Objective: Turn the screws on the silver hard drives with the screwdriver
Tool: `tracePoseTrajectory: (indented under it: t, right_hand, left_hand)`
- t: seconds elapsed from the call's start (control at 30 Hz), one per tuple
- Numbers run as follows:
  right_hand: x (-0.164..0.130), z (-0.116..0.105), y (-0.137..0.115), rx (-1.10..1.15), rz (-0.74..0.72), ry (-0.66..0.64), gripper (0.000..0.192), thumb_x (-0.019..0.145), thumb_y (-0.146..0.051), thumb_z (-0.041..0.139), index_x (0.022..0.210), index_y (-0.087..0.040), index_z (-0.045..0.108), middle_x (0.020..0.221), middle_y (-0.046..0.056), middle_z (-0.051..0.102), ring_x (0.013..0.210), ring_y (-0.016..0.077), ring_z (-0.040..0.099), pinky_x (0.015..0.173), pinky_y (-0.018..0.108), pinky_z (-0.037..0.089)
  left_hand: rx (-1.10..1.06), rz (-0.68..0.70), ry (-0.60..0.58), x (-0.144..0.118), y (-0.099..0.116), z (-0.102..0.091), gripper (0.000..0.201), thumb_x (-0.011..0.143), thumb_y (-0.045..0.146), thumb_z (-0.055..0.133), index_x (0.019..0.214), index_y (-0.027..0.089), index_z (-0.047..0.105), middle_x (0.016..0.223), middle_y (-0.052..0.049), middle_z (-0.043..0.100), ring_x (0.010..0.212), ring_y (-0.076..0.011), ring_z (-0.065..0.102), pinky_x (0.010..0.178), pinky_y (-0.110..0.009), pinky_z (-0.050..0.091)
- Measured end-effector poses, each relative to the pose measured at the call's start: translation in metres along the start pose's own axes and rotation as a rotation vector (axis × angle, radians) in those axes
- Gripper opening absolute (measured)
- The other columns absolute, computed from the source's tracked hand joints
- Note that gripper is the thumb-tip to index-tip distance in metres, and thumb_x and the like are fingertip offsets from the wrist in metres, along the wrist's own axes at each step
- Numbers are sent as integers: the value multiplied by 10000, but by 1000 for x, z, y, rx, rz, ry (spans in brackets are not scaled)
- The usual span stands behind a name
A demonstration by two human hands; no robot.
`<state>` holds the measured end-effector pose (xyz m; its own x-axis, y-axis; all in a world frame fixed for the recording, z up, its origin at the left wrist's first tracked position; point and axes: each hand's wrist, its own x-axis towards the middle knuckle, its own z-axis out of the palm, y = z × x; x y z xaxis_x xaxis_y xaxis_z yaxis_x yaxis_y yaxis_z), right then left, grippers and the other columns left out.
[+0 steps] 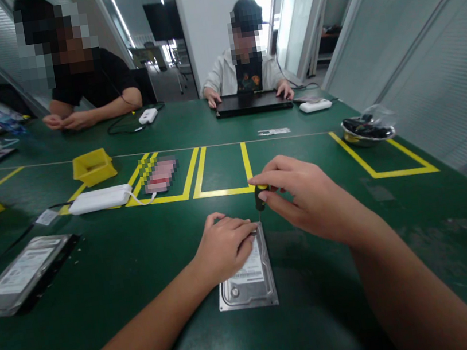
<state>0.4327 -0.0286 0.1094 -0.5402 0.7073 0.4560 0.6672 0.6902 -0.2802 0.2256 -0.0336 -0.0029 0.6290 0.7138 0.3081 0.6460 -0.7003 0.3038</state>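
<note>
A silver hard drive (250, 297) with a white label lies flat on the green table in front of me. Across its upper part rests my left hand (228, 245), fingers bent over the drive and holding it down; the hand hides much of the label. My right hand (301, 197) pinches a small screwdriver (259, 199) with a black and yellow handle. The screwdriver stands nearly upright, its thin shaft reaching down to the drive's upper right corner. Whether the tip sits in a screw is too small to tell.
Another hard drive (24, 274) lies at left, with small bits beside it. Farther back are a yellow bin (93, 167), a white power strip (100, 199), a phone (162, 175) and a metal bowl (369, 135). Across the table sit two people, one holding a black laptop-like panel (253, 102).
</note>
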Motion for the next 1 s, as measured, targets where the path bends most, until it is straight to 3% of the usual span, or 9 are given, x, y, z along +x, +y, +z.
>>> tracePoseTrajectory:
  t: [0.23, 0.5, 0.67, 0.87, 1.0]
  right_hand:
    - [3, 7, 1, -52, 44, 54, 188, 916, -192, 596, 1053, -113, 697, 976, 95, 648, 888, 200, 615, 805, 323, 488]
    - [6, 12, 6, -13, -43, 136, 180, 876, -114, 621, 1054, -108, 649, 979, 73, 682, 910, 189, 625, 805, 289, 481]
    - [6, 11, 6, -33, -40, 97, 63, 888, -175, 649, 941, -141, 656, 961, 64, 668, 920, 199, 621, 823, 305, 480]
    - [3, 5, 6, -28, -51, 83, 195, 928, -164, 539, 1058, -121, 678, 1036, 89, 700, 978, 203, 645, 883, 315, 486]
    - [3, 4, 6, -57, -23, 71, 205, 918, -139, 525, 1057, -130, 676, 1006, 84, 700, 937, 203, 645, 843, 322, 489]
  left_hand:
    - [0, 4, -4, 0, 0, 0, 312, 964, 246, 496, 1226, 290, 658, 1151, -17, 733, 1047, -209, 657, 946, -458, 306]
    - [5, 1, -8, 0, 0, 1, 291, 961, 254, 503, 1203, 279, 663, 1150, -4, 730, 1042, -206, 658, 949, -463, 303]
    - [2, 2, -3, 0, -1, 1, 302, 958, 249, 511, 1220, 290, 657, 1150, 2, 728, 1051, -200, 655, 955, -460, 302]
    - [-5, 2, -9, 0, -2, 2, 301, 965, 257, 497, 1223, 286, 650, 1155, -7, 726, 1052, -211, 654, 950, -469, 301]
    - [-3, 1, -9, -1, -2, 2, 280, 971, 260, 489, 1189, 268, 664, 1153, -16, 727, 1051, -211, 652, 952, -466, 302]
